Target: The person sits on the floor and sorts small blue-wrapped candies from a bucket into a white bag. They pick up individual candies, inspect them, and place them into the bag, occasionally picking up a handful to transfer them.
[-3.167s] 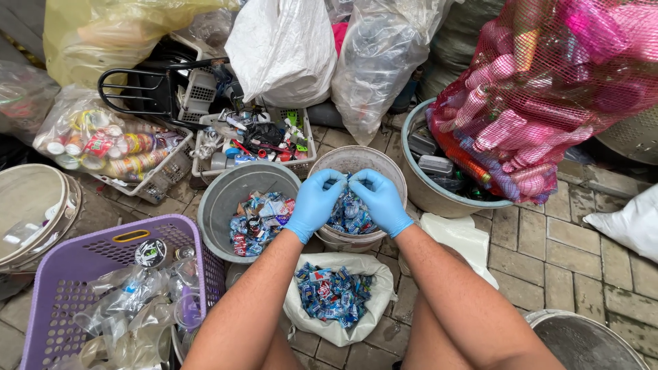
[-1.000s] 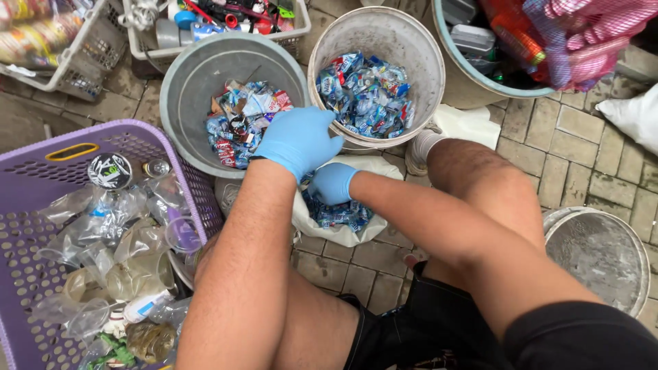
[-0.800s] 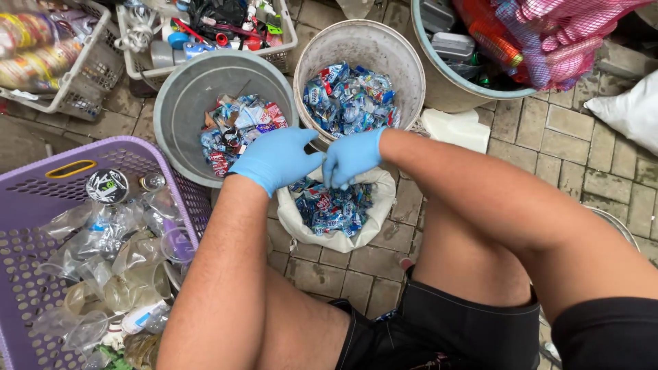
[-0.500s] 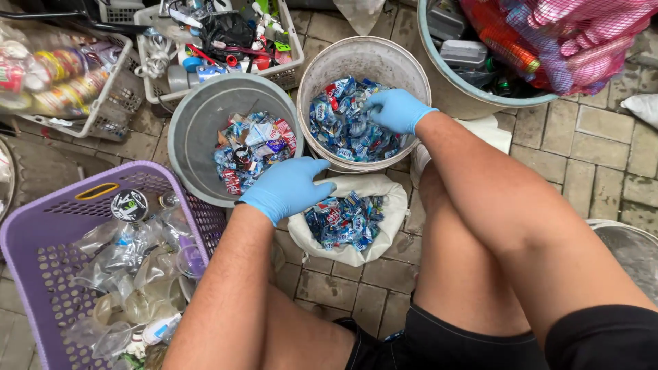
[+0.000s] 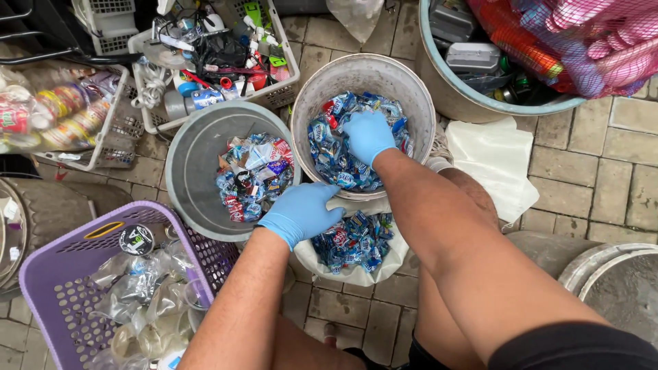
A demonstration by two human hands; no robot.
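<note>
Both hands wear blue gloves. The right hand (image 5: 368,137) rests palm-down, fingers spread, on the blue wrappers (image 5: 336,161) inside the pale bucket (image 5: 404,89); whether it grips any cannot be told. The left hand (image 5: 300,214) hovers, fingers loosely curled, between the grey bucket (image 5: 192,171) of mixed wrappers and the white bag (image 5: 356,274) of blue wrappers on the paved floor; any hold is hidden. A purple basket (image 5: 48,288) stands beside the left arm.

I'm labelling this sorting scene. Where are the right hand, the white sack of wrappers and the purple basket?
right hand (image 5: 368,137), head view, back of the blue glove, in the pale bucket.
white sack (image 5: 351,275), head view, its lower front fabric edge.
purple basket (image 5: 82,229), head view, top rim near the yellow strip.
</note>
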